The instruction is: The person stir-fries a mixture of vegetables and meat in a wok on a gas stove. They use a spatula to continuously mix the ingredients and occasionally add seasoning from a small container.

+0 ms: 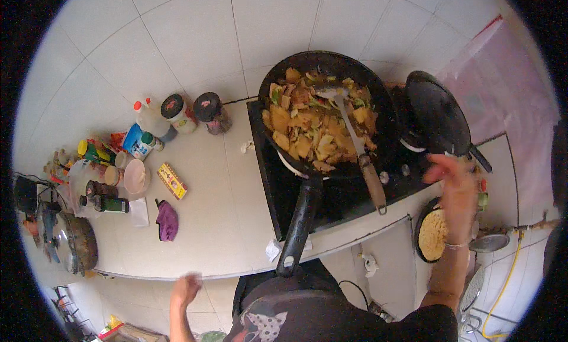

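Note:
A black frying pan full of sliced, browned food with green bits sits on the black stove, its handle towards me. A slotted metal spatula with a brown handle lies in it, the handle over the rim. My right hand, blurred, is at the stove's right front, near a smaller black pan on the right burner; whether it touches that pan I cannot tell. Below that hand is a dark round pan of flatbread. My left hand, blurred, hangs by the counter's front edge, its fingers unclear.
On the counter stand lidded jars, an oil bottle, a pink bowl and a dark bottle. A yellow box and a purple cloth item lie nearby. A lidded pot stands far left.

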Action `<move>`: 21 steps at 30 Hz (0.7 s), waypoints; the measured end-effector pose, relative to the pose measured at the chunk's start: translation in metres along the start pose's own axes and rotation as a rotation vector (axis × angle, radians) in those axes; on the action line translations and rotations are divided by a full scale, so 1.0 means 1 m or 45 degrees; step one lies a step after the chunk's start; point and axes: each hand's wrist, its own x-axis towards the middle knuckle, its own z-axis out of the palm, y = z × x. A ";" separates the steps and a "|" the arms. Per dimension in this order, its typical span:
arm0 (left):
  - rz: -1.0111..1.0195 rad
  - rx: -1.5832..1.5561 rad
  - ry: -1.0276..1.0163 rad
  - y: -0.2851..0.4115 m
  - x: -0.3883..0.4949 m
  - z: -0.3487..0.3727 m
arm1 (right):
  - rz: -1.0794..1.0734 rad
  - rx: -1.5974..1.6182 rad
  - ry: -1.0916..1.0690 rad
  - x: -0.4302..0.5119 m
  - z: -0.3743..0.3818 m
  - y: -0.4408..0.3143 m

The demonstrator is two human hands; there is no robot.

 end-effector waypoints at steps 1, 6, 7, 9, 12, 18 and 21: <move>0.170 -0.200 0.217 0.040 0.009 -0.013 | -0.058 -0.466 -0.225 -0.005 0.013 0.002; 0.618 -1.314 -0.643 0.212 0.025 -0.039 | -0.079 -1.122 -0.575 -0.030 0.072 0.023; 0.677 -1.395 -0.790 0.235 0.023 -0.037 | -0.041 -1.234 -0.583 -0.031 0.080 0.026; 0.648 -1.616 -1.018 0.270 0.018 -0.030 | -0.147 -1.384 -0.500 -0.026 0.082 0.024; 0.461 -1.801 -1.112 0.291 0.015 -0.028 | -0.178 -1.499 -0.373 -0.019 0.065 0.005; 0.375 -1.955 -1.132 0.296 0.013 -0.023 | -0.048 -1.146 -0.228 -0.019 -0.011 -0.049; 0.382 -1.922 -1.138 0.299 0.014 -0.023 | -0.013 -1.321 -0.245 -0.007 -0.027 -0.044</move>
